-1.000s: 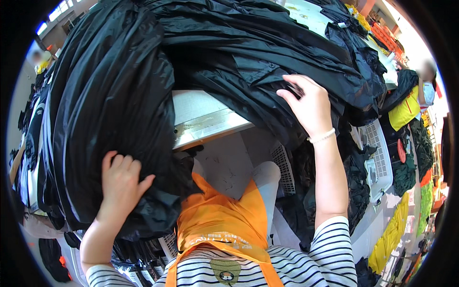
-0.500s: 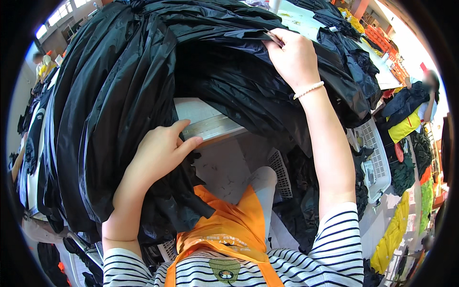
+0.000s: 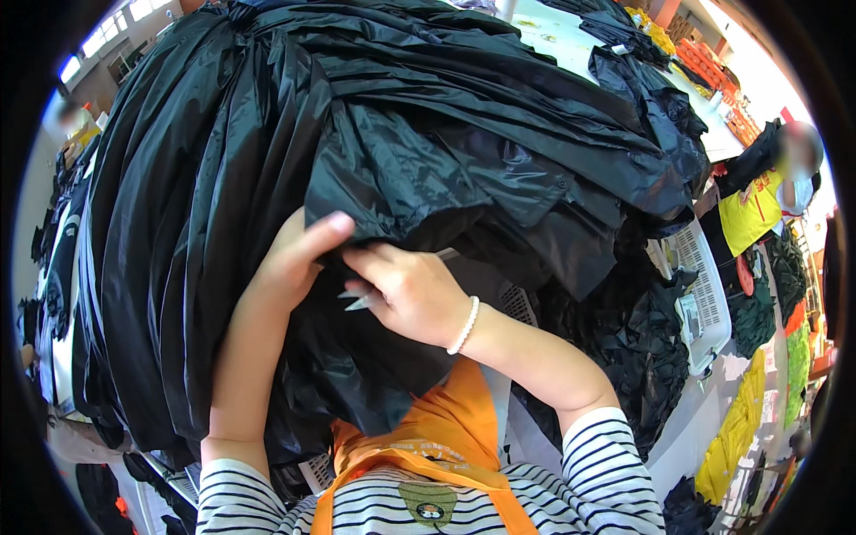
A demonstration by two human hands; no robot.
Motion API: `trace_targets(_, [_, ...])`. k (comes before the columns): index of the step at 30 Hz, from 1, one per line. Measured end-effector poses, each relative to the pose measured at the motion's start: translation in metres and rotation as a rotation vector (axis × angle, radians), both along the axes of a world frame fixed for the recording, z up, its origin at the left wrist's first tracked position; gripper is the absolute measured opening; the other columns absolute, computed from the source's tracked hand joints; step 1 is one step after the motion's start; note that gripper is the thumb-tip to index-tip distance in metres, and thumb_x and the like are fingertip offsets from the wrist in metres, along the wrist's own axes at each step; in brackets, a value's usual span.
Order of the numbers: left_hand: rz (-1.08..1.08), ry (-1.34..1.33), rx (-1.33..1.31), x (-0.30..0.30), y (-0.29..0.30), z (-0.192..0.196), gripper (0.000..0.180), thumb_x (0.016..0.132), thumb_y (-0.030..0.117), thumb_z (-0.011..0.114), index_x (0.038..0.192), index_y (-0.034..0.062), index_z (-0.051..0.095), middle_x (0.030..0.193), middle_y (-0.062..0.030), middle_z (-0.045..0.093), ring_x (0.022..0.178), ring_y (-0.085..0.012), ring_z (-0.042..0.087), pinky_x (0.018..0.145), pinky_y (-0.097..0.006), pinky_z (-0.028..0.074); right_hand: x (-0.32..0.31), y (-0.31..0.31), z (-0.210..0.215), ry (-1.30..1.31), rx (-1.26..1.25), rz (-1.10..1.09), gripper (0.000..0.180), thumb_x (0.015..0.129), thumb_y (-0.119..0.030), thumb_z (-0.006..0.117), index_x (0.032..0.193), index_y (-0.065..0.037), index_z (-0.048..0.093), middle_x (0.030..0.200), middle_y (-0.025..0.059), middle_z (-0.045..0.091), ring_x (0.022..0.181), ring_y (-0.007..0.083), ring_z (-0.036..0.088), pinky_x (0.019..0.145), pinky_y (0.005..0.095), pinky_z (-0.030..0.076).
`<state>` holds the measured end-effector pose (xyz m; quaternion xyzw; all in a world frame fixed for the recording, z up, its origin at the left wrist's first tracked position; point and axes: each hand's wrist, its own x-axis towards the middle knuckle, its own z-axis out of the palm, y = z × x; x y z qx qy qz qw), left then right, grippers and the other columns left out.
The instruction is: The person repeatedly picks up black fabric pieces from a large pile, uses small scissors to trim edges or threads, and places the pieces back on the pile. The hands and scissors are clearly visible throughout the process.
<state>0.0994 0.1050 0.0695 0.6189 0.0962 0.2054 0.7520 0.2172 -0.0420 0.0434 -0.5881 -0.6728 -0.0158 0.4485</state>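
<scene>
1. Both hands have come together at the near edge of the big pile of black fabric [image 3: 374, 134]; a moment ago they were spread far apart, the right one high on the heap.
2. The left hand [image 3: 290, 267] grips a fold of the fabric, thumb pressed on top, fingers clenched under it.
3. The right hand [image 3: 406, 294], with a bead bracelet [image 3: 464, 325] at the wrist, holds small metal snips [image 3: 361, 299], fingers closed around them.
4. The fabric drapes over the table [image 3: 571, 36] and down toward the person's orange apron [image 3: 419, 437].
5. I judge the sorting has given way to trimming at this fold.
</scene>
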Motion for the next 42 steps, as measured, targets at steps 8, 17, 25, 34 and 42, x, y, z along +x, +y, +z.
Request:
trace_targets(8, [0.161, 0.111, -0.257, -0.012, -0.001, -0.002, 0.036, 0.081, 0.001, 0.057, 0.116, -0.0065, 0.059, 0.107, -0.0127, 0.067, 0.096, -0.0223, 0.066, 0.087, -0.033, 0.053, 0.039, -0.026, 0.026, -0.101, 0.184, -0.317, 0.049, 0.070, 0.007, 0.071, 0.115, -0.012, 0.068, 0.105, 0.0056, 0.064, 0.069, 0.0164, 0.069, 0.059, 0.0271, 0.055])
trace_targets(17, [0.710, -0.125, 1.211, 0.001, -0.024, -0.010, 0.091, 0.065, 0.000, 0.083, 0.144, 0.0021, 0.037, 0.142, -0.0192, 0.041, 0.128, -0.0343, 0.045, 0.107, -0.040, 0.039, 0.065, -0.006, 0.035, 0.180, 0.063, -0.139, 0.010, 0.084, 0.000, 0.068, 0.094, 0.000, 0.069, 0.083, 0.0100, 0.068, 0.069, 0.0174, 0.067, 0.062, 0.0243, 0.051])
trace_targets(25, [0.500, -0.145, 1.213, 0.007, -0.002, 0.002, 0.030, 0.077, -0.003, 0.068, 0.106, 0.0013, 0.068, 0.095, -0.0151, 0.066, 0.090, -0.0317, 0.064, 0.091, -0.040, 0.047, 0.050, 0.018, 0.036, 0.731, -0.183, 0.160, 0.023, 0.085, 0.001, 0.070, 0.107, -0.001, 0.064, 0.085, 0.0008, 0.063, 0.072, 0.0065, 0.058, 0.067, 0.0204, 0.047])
trace_targets(34, [0.340, -0.045, 0.178, -0.003, 0.013, 0.008, 0.016, 0.093, 0.015, 0.060, 0.094, -0.0005, 0.064, 0.085, 0.0026, 0.062, 0.081, -0.0030, 0.054, 0.075, -0.019, 0.041, 0.062, 0.016, 0.045, 0.768, -0.229, 0.212, 0.017, 0.088, -0.002, 0.069, 0.105, -0.002, 0.067, 0.090, 0.0011, 0.067, 0.081, 0.0060, 0.061, 0.077, 0.0199, 0.049])
trace_targets(42, [0.340, 0.102, 0.437, 0.008, 0.009, 0.011, 0.021, 0.087, 0.015, 0.069, 0.078, -0.0037, 0.066, 0.069, 0.0019, 0.058, 0.066, -0.0038, 0.050, 0.061, -0.022, 0.038, 0.048, 0.024, 0.039, 0.399, -0.087, -0.011, 0.011, 0.083, 0.000, 0.071, 0.093, -0.003, 0.069, 0.082, 0.0025, 0.067, 0.070, 0.0077, 0.062, 0.064, 0.0199, 0.048])
